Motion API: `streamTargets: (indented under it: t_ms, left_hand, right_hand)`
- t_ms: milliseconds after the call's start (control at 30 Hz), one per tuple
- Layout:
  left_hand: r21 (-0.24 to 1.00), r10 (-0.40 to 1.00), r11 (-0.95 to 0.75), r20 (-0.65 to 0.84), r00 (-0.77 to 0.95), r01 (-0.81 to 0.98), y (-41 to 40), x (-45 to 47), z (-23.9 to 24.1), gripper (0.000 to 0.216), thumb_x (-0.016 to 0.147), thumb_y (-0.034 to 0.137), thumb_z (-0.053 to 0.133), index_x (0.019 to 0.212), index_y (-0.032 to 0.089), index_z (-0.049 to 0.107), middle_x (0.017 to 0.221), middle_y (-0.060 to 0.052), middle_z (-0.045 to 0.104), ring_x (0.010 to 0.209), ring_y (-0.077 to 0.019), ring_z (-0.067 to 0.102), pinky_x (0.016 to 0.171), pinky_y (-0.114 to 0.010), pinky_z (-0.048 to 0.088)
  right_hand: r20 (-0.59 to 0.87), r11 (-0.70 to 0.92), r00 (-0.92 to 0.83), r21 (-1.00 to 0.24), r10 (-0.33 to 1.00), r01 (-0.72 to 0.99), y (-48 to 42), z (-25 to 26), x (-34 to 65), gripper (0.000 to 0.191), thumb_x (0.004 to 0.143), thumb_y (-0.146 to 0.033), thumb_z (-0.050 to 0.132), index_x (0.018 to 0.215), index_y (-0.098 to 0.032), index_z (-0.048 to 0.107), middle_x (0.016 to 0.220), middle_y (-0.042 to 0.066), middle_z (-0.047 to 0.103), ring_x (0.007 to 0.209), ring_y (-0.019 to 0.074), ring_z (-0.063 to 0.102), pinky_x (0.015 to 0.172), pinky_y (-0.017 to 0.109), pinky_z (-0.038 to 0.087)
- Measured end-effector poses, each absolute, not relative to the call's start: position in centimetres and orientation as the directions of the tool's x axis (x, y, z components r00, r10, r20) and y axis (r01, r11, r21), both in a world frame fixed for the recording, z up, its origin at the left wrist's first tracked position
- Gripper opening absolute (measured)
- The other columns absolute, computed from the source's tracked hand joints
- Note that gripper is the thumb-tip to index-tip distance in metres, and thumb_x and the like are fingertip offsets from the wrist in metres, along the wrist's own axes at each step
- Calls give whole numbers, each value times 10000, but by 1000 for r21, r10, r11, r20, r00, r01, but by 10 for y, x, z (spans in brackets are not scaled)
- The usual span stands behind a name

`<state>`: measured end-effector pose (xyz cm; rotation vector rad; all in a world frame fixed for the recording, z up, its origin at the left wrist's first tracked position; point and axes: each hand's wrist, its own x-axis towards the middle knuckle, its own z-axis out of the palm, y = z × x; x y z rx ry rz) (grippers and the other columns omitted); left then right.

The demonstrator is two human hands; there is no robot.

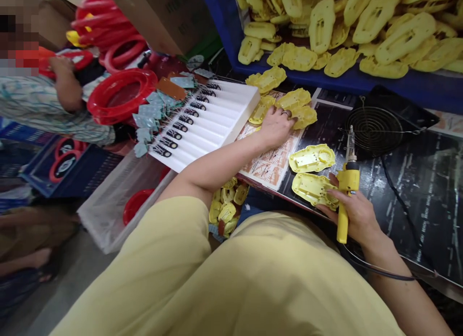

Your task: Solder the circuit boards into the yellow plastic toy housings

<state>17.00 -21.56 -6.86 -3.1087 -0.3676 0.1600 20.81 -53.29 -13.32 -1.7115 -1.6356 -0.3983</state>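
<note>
Near yellow shell [311, 188] lies inside-up at the near edge of the black bench [383, 201], with the far yellow shell [313, 158] just beyond it. The right hand [356, 214] grips a yellow soldering iron [348, 181], while its thumb and a finger reach the near shell's right end and seem to pinch it. The left hand [278, 127] rests farther left with fingers bent down over a loose group of shells [293, 98]; whether it pinches one, I cannot tell.

Holding iron and shell together is the likely weak point: a twist of the right wrist could swing the tip, which points away towards the black fan [376, 121], onto plastic and, if hot, melt it. The cable [383, 274] crosses the right forearm, so a long reach could tug the iron. The near shell, lying so close to the edge, could be nudged off, and pulling one shell from the overlapping group might drag others.

Counted: two shells by the right hand, four or five under and around the left, one iron, one fan, one white tray [231, 115] bearing roughly nine black parts [185, 119]. Shells in the blue bin [340, 87] are too heaped to count.
</note>
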Motion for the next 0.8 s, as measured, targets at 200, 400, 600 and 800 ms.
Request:
streamTargets:
  t_ms: [200,400,600,800]
  left_hand:
    - [-45,416,-909,-125,901,414,-198,151,-33,604,1139,469,574,1665,175,611,1604,-209,691,1512,-432,625,1220,-547,511]
    - [-246,468,-884,-426,774,398,-203,94,-21,657,1146,476,588,1731,183,530,1573,-211,719,1435,-422,713,1134,-517,614]
    - [-38,261,-962,-434,862,272,-214,93,-33,612,1159,443,585,1748,285,537,1787,-137,548,1596,-357,606,1314,-456,510]
    - [101,175,-974,-245,954,204,-226,141,-48,533,1158,391,588,1671,258,642,1709,-153,626,1551,-369,631,1309,-517,511]
  right_hand:
    - [628,28,142,-253,765,967,-543,-140,213,510,977,-301,899,1421,-285,649,1350,105,813,1215,337,810,1031,515,693]
    - [624,-36,175,-229,761,973,-545,-141,211,458,987,-325,896,1376,-240,671,1266,105,819,1091,284,809,866,374,676]
    - [611,-19,161,-232,775,973,-544,-141,212,427,1042,-371,831,1411,-262,646,1289,112,804,1132,297,801,892,407,694]
    - [615,-14,166,-244,771,970,-543,-140,212,502,998,-278,861,1445,-252,635,1350,136,798,1160,316,810,913,423,711]
